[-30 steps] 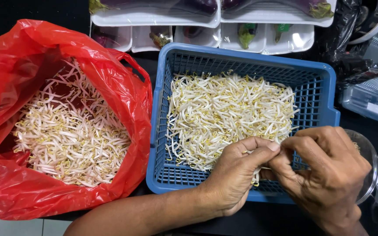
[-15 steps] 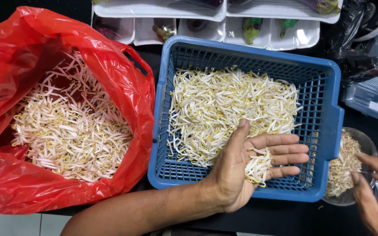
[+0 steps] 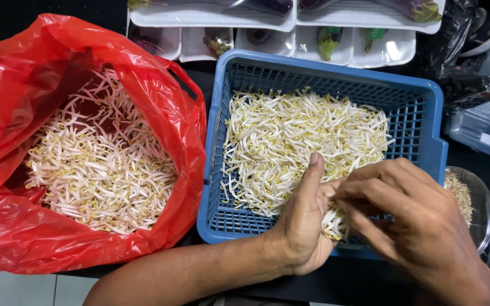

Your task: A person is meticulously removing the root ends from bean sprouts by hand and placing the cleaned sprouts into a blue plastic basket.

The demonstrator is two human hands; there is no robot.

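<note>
A blue plastic basket (image 3: 426, 102) holds a heap of white bean sprouts (image 3: 301, 136). My left hand (image 3: 304, 226) rests palm up over the basket's near edge and cups a small bunch of sprouts (image 3: 333, 224). My right hand (image 3: 415, 221) lies over the left palm, its fingertips pinching at that bunch. A red plastic bag (image 3: 41, 73) on the left lies open with a large pile of bean sprouts (image 3: 97, 158) inside.
A clear glass bowl (image 3: 483, 198) with trimmed sprout bits sits to the right of the basket, partly behind my right hand. White foam trays (image 3: 267, 22) with wrapped vegetables line the far edge. Clear plastic boxes (image 3: 489, 124) and dark bags lie at far right.
My right hand has come back from the glass bowl on the right and now lies over my left palm, picking at the sprouts there. The left hand has curled slightly.
</note>
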